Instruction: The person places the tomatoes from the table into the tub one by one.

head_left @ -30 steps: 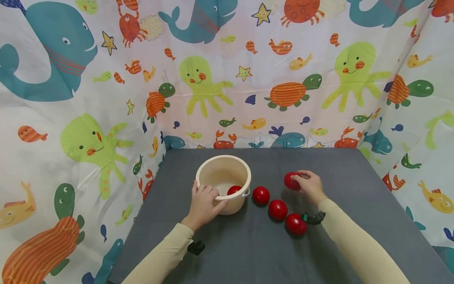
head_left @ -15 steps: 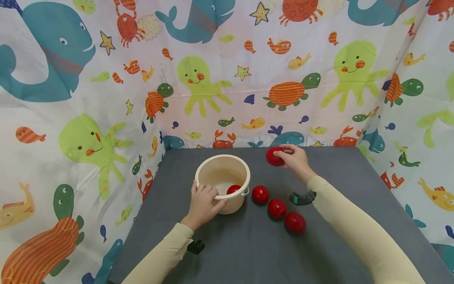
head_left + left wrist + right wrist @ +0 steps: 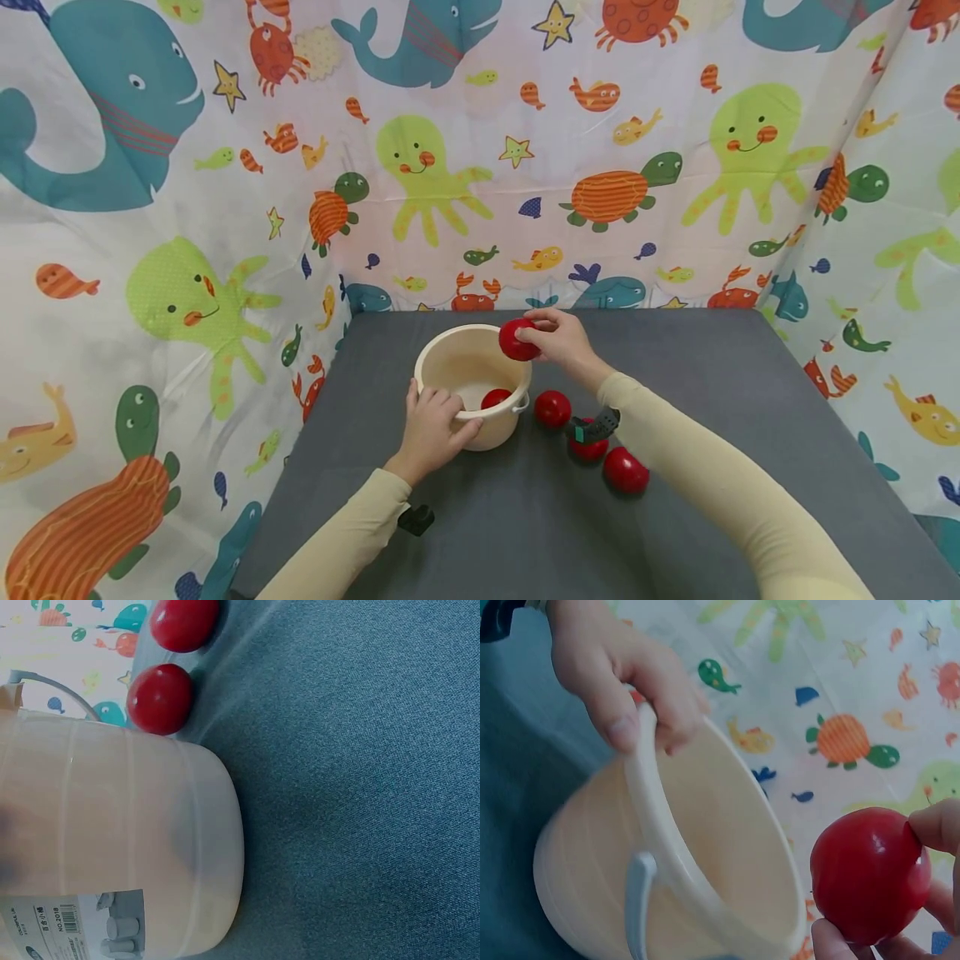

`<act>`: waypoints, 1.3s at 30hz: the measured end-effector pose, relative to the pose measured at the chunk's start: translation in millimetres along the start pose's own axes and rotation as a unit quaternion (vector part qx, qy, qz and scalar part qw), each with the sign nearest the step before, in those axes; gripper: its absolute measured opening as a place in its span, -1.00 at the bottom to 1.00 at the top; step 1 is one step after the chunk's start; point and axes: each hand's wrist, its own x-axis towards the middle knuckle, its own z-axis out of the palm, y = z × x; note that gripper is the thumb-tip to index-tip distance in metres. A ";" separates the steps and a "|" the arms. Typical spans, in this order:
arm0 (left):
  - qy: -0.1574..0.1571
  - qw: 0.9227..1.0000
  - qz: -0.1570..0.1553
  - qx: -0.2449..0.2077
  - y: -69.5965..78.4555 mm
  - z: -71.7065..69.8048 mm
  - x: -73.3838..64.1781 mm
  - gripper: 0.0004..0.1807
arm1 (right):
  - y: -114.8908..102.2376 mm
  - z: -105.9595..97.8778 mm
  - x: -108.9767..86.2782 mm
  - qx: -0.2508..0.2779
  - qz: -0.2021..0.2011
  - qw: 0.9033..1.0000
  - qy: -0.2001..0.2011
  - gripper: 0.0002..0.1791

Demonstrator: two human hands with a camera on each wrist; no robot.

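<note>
A cream plastic bucket (image 3: 491, 433) stands upright on the table, with one red apple (image 3: 496, 398) visible inside. My left hand (image 3: 431, 429) grips its near left rim, fingers over the inside and thumb outside. Held between the thumb and fingers of my right hand (image 3: 562, 340) is another shiny red apple (image 3: 870, 874), at the right side of the bucket's rim. In the right wrist view this apple is just beside the bucket's opening (image 3: 705, 795). A label (image 3: 71, 926) shows on the bucket's wall in the left wrist view.
Right of the bucket, three red apples lie in a slanting row: the nearest to it (image 3: 552, 409), a middle one (image 3: 588, 451) partly behind the right wrist camera, and a last one (image 3: 626, 471). The grey table (image 3: 712, 375) is enclosed by a sea-animal curtain (image 3: 525, 125).
My right hand has carried its apple leftward from beyond the row of apples to the bucket's right rim, rising on the way. The left hand and bucket have stayed in place.
</note>
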 end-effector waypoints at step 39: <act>0.012 1.000 0.003 0.014 0.1 2.2 -0.2 -0.66 | 17.2 55.6 -5.1 0.017 -0.003 1.000 -0.025 -0.62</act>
